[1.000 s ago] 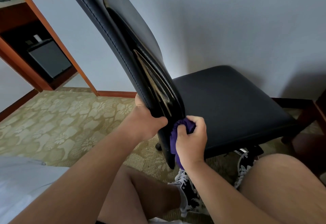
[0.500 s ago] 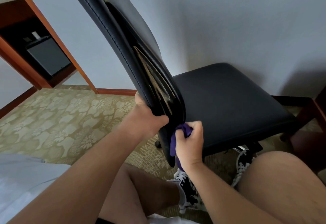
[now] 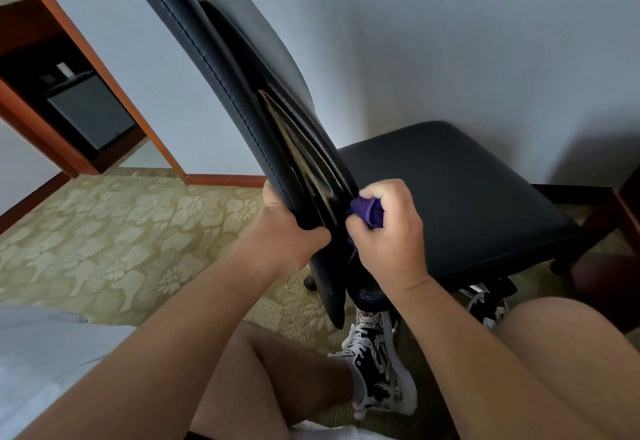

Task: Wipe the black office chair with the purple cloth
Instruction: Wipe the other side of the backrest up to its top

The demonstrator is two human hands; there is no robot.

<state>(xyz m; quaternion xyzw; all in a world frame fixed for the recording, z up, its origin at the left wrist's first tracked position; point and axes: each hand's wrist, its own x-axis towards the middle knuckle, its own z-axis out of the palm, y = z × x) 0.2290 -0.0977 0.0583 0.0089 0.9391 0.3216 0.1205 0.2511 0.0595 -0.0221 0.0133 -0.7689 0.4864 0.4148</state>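
Low on the back of a black leather office chair (image 3: 450, 190).
Clasps the backrest's lower edge in the left grip (image 3: 287, 235), thumb across the near face. Bunches a purple fabric cloth (image 3: 369, 212) inside the curled fingers of the right grip (image 3: 388, 238), just right of the left one, against the backrest beside the seat. Below both grips, a black-and-white patterned sneaker (image 3: 377, 377) on floral beige carpet (image 3: 104, 231).

View: one wide-angle camera, worn on the head.
Facing: forward and down, toward the black office chair (image 3: 450, 190) and the carpet (image 3: 104, 231).
Nearness: close; the backrest (image 3: 221, 69) runs off the top edge.
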